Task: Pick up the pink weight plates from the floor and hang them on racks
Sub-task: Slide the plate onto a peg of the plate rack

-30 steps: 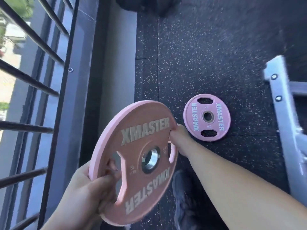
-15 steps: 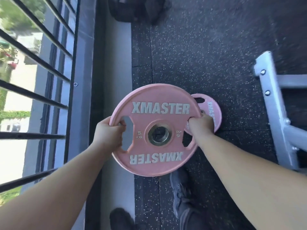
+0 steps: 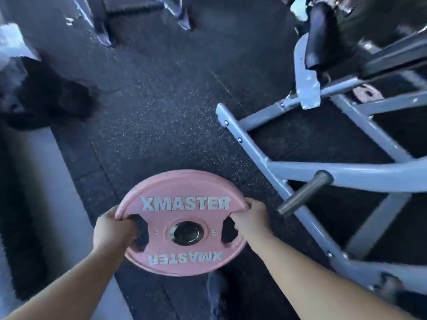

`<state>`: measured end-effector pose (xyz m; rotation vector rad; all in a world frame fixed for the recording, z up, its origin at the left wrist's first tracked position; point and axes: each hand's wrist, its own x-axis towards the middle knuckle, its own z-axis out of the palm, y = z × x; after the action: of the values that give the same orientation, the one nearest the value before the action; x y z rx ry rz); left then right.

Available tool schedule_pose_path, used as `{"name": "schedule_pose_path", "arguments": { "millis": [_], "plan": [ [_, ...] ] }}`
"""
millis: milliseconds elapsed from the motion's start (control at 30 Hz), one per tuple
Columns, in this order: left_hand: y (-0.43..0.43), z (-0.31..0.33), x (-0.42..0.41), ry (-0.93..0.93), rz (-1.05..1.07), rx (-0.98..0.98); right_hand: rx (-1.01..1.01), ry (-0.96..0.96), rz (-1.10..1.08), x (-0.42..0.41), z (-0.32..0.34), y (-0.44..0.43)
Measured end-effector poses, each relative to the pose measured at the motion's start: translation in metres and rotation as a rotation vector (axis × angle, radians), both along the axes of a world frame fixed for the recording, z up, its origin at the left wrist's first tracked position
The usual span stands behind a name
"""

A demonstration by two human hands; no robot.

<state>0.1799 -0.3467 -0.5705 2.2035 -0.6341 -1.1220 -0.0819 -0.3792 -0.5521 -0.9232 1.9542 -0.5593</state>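
A dark speckled floor (image 3: 161,116) fills the view. To the right stands a grey metal rack (image 3: 346,174) with a bare steel peg (image 3: 302,195) sticking out toward the person. Held flat above the floor, just left of that peg, is a pink weight plate (image 3: 184,204) marked XMASTER. The left hand (image 3: 113,229) and right hand (image 3: 250,218) are each closed through a grip slot on either side. A second pink plate (image 3: 366,93) lies behind the rack.
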Motion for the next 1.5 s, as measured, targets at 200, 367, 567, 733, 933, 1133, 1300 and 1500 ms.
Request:
{"name": "schedule_pose_path", "arguments": {
  "millis": [200, 367, 567, 733, 933, 1133, 1300, 1500],
  "plan": [
    [-0.036, 0.013, -0.075, -0.044, -0.472, -0.052, -0.005, 0.059, -0.092, -0.087, 0.007, 0.033],
    [-0.072, 0.0, -0.135, -0.116, -0.86, 0.063, 0.059, 0.094, -0.114, -0.148, -0.015, 0.048],
    [-0.102, -0.037, -0.205, -0.233, -1.168, 0.104, 0.105, 0.148, -0.159, -0.204, -0.043, 0.057],
    [-0.124, -0.062, -0.256, -0.293, -1.321, 0.118, 0.135, 0.211, -0.227, -0.233, -0.069, 0.075],
    [-0.152, -0.067, -0.292, -0.395, -1.397, 0.068, 0.111, 0.3, -0.377, -0.237, -0.099, 0.073],
    [-0.184, -0.081, -0.301, -0.312, -1.452, 0.033, 0.079, 0.336, -0.539, -0.219, -0.12, 0.067],
    [-0.202, -0.085, -0.298, -0.349, -1.483, 0.006, 0.081, 0.276, -0.694, -0.191, -0.134, 0.058],
    [-0.207, -0.097, -0.292, -0.351, -1.52, -0.043, 0.05, 0.231, -0.799, -0.177, -0.144, 0.052]
  ]
}}
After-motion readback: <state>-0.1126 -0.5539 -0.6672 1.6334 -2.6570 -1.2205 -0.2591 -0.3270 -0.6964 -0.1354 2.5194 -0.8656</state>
